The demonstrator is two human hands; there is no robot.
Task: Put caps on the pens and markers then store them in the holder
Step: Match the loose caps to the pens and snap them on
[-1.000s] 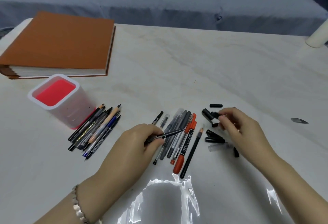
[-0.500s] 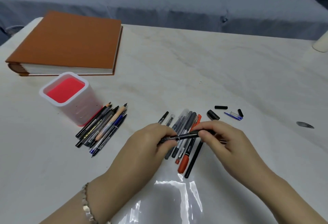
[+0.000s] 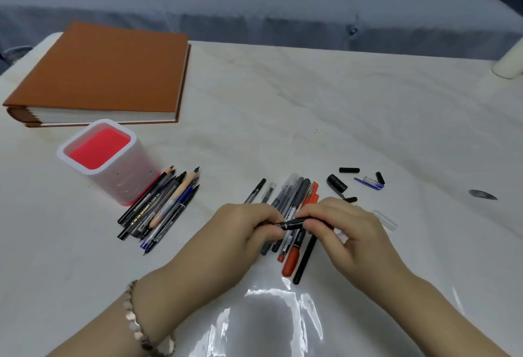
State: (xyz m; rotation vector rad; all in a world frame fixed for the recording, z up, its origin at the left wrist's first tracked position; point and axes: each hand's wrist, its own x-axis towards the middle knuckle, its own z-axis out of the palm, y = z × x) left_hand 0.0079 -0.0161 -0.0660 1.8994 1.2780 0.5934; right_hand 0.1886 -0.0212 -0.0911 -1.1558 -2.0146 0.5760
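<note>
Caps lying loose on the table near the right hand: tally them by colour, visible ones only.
black caps: 4
blue-and-clear cap: 1
clear cap: 1
Total: 6
The left hand and right hand grip a black pen; the right may hide more caps.

Left hand (image 3: 249,226) and right hand (image 3: 339,229) pinch one black pen (image 3: 293,223) between them, above a pile of pens (image 3: 294,209); loose caps (image 3: 349,170) far right of it; second pen bundle (image 3: 161,206) lies touching the white holder (image 3: 127,181), left; orange album (image 3: 107,73) far left.
</note>
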